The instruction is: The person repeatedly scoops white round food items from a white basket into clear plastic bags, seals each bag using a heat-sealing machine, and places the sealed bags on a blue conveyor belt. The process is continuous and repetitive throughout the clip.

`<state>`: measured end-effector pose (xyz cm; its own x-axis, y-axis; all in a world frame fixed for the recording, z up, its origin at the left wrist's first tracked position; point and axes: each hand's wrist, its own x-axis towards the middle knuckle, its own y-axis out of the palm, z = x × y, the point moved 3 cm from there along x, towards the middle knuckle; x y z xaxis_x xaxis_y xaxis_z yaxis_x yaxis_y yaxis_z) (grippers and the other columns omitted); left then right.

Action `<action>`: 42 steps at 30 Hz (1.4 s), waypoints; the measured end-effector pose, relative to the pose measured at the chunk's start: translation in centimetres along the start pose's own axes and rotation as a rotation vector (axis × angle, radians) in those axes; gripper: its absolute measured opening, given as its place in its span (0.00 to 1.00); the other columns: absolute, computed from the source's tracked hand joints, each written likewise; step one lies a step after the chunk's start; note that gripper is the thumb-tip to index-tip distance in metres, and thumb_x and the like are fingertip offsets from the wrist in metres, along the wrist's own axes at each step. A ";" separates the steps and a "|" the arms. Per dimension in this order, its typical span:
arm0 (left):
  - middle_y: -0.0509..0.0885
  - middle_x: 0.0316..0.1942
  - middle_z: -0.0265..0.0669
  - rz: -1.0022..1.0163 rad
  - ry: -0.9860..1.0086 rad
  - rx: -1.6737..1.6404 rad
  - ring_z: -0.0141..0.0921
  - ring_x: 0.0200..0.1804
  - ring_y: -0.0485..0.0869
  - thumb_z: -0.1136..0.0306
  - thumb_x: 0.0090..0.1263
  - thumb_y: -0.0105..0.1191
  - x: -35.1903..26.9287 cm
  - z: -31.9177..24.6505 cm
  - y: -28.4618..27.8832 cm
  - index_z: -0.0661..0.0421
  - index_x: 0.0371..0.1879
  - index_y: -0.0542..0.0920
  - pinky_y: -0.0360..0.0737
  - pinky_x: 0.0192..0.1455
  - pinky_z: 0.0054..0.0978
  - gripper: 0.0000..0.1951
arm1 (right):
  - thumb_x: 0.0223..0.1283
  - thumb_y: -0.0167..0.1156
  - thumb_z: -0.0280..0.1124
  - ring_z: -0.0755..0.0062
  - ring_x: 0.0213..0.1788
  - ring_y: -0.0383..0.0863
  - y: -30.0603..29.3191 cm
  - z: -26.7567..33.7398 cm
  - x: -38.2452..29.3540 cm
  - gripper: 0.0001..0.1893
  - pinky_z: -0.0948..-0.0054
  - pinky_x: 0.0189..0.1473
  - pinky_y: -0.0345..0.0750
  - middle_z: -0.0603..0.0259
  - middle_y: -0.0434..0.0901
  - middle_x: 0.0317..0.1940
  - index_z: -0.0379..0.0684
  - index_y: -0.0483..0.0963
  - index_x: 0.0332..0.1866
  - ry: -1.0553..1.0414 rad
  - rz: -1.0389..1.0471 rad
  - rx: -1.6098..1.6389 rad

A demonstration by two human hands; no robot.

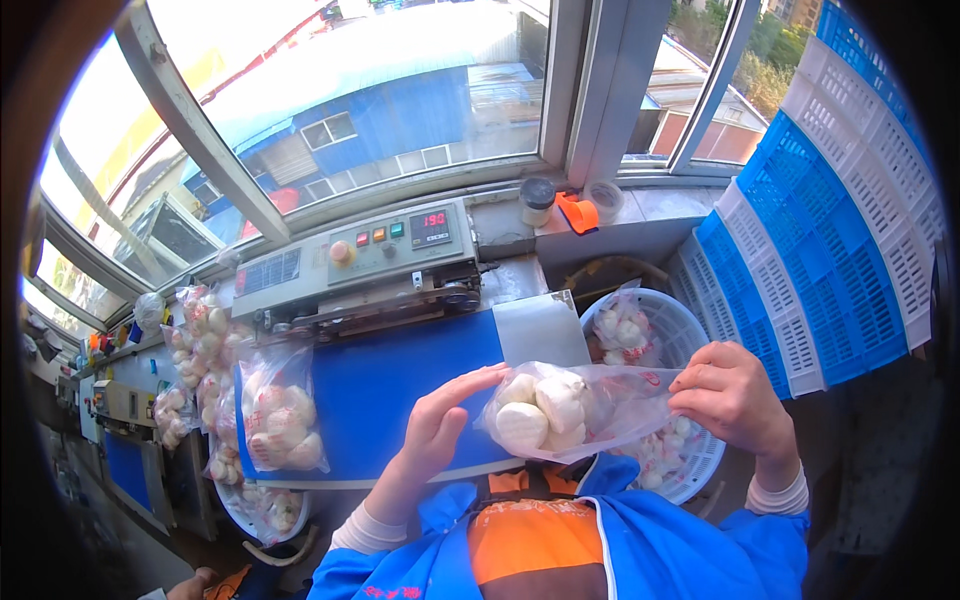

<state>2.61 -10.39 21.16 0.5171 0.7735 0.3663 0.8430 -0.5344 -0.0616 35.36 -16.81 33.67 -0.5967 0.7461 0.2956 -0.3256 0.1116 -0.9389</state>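
Observation:
In front of me lies a clear plastic bag point(555, 416) of white, rounded buns, its closed end towards the left. My right hand point(724, 401) pinches the flattened mouth of this bag at its right end. Beside the bulging left end is my left hand point(450, 420), fingers stretched out and thumb apart; its fingertips are at the bag's upper edge, and whether they touch it I cannot tell. The bag is over the right end of a blue conveyor belt point(390, 390) and a metal plate point(541, 330). Another filled bag point(283, 420), printed in red, rests at the belt's left end.
Behind the belt runs a band sealing machine point(360, 262) with buttons and a lit display. A round white basket point(705, 465) of bagged buns stands at right, near stacked blue and white crates point(817, 247). More bags point(202, 352) are piled at left above another basket point(262, 525).

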 end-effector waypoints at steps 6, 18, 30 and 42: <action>0.83 0.60 0.52 -0.059 0.111 0.191 0.46 0.67 0.79 0.72 0.72 0.56 -0.4 -0.6 2.6 0.61 0.59 0.81 0.72 0.72 0.45 0.17 | 0.40 0.74 0.28 0.68 0.46 0.82 0.2 0.1 -0.3 0.08 0.66 0.46 0.79 0.70 0.85 0.35 0.46 0.84 0.29 0.021 -0.004 0.002; 0.91 0.42 0.43 -0.478 -0.010 0.041 0.34 0.47 0.90 0.78 0.78 0.50 -3.0 0.4 2.1 0.62 0.43 0.87 0.85 0.55 0.30 0.09 | 0.46 0.76 0.37 0.67 0.52 0.79 -0.3 -0.1 -1.2 0.10 0.61 0.55 0.73 0.68 0.81 0.49 0.49 0.82 0.29 0.061 -0.159 -0.143; 0.90 0.41 0.46 -0.568 -0.056 0.018 0.39 0.49 0.89 0.71 0.81 0.49 -4.5 1.1 1.0 0.64 0.44 0.84 0.83 0.59 0.37 0.11 | 0.54 0.76 0.28 0.70 0.46 0.85 13.0 -0.3 -3.7 0.10 0.73 0.48 0.81 0.59 0.85 0.39 0.36 0.85 0.39 0.361 -0.428 0.950; 0.85 0.24 0.33 -0.535 -0.298 0.002 0.23 0.26 0.81 0.66 0.83 0.46 0.9 6.7 -0.4 0.60 0.38 0.81 0.75 0.30 0.19 0.13 | 0.67 0.67 0.30 0.85 0.26 0.74 16.7 -5.0 -1.7 0.07 0.81 0.29 0.72 0.71 0.78 0.27 0.38 0.83 0.41 0.780 -0.739 1.688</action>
<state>3.74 -7.22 15.32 0.0406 0.9966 0.0717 0.9974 -0.0447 0.0569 34.58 -12.91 16.65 0.1885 0.9781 -0.0879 -0.8254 0.2063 0.5254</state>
